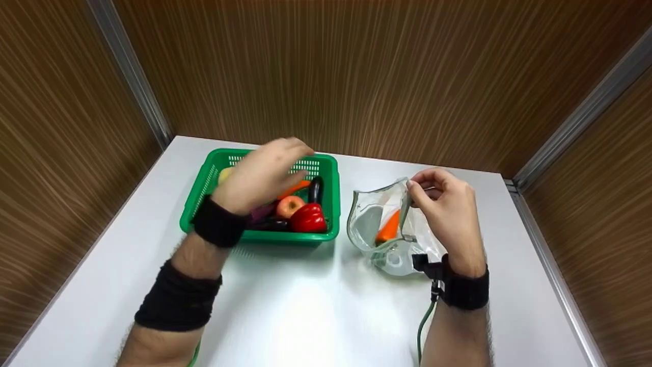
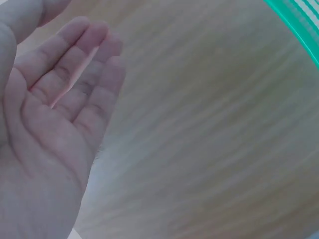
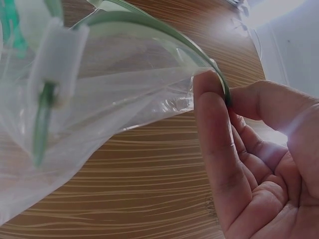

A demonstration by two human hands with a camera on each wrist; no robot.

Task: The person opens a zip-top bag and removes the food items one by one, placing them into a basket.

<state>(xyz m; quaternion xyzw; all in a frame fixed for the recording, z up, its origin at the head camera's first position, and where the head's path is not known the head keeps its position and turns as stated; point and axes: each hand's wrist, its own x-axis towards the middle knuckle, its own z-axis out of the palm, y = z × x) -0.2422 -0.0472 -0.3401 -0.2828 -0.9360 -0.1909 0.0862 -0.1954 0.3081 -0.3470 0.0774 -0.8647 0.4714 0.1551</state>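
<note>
My right hand (image 1: 445, 209) pinches the green-edged rim of a clear zip bag (image 1: 365, 232) between thumb and fingertips, and the bag's mouth gapes. In the right wrist view the bag's rim (image 3: 149, 22) runs up to the pinching fingers. An orange carrot-like piece (image 1: 389, 228) lies inside the bag. Over the green basket (image 1: 335, 204) hovers my left hand (image 1: 265, 171), slightly blurred; its palm (image 2: 45, 134) holds nothing and the fingers are nearly straight. In the basket are a red bell pepper (image 1: 308, 219), an apple (image 1: 291, 206), dark eggplants (image 1: 316, 190) and an orange item (image 1: 295, 189).
A yellow item (image 1: 224, 175) sits at the basket's left, partly behind the left hand. The white table (image 1: 285, 306) is bounded by wood-grain panels (image 1: 326, 76) at the back and sides. A green cable (image 1: 423, 326) trails from the right wrist strap.
</note>
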